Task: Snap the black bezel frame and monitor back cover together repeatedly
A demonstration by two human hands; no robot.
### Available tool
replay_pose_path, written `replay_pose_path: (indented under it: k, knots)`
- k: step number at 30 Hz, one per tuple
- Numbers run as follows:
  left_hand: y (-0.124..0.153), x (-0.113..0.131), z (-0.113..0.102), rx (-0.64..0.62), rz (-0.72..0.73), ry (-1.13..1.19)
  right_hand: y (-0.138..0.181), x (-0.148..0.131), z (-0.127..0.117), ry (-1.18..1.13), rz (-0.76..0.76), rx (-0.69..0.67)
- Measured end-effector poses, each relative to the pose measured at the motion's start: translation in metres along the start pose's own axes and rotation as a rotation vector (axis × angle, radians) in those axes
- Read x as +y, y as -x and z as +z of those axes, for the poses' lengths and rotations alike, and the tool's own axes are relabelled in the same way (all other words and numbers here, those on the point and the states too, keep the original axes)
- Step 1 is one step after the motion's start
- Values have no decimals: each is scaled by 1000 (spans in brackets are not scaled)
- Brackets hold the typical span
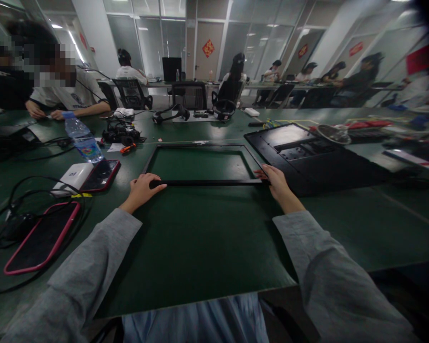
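Note:
A thin black rectangular frame [207, 183], with an open middle, lies over the green table in front of me. My left hand [143, 188] grips its near left corner, thumb along the near bar and fingers round the side. At the near right corner my right hand [274, 180] holds the frame too, its fingers partly hidden by the bar. Through the opening the green tabletop shows. Just right of my right hand lies a large flat black panel [329, 166] with a recessed section and a shiny patch.
On the left are a pink-cased phone [41, 238], a white box [72, 177], another phone [102, 175], a tilted water bottle [84, 138] and looped black cables [12, 209]. Headsets [171, 114] lie at the table's far side. A person [69, 95] sits at the far left.

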State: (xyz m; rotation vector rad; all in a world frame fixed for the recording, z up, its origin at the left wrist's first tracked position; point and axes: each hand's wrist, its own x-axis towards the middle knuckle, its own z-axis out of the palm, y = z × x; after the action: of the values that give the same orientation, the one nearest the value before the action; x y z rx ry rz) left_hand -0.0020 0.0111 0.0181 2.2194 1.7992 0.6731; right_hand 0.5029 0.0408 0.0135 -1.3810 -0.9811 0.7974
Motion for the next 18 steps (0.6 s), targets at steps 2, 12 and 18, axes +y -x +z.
replay_pose_path:
  k: [2,12,18]
  knots:
    - [0,0,0,-3,-3,4,0,0,0,-8,-14,-2]
    - [1,0,-1,-1,-6,6,-1,3,0,-20,-14,2]
    - [1,1,0,5,-6,9,0,2,1,-21,-19,3]
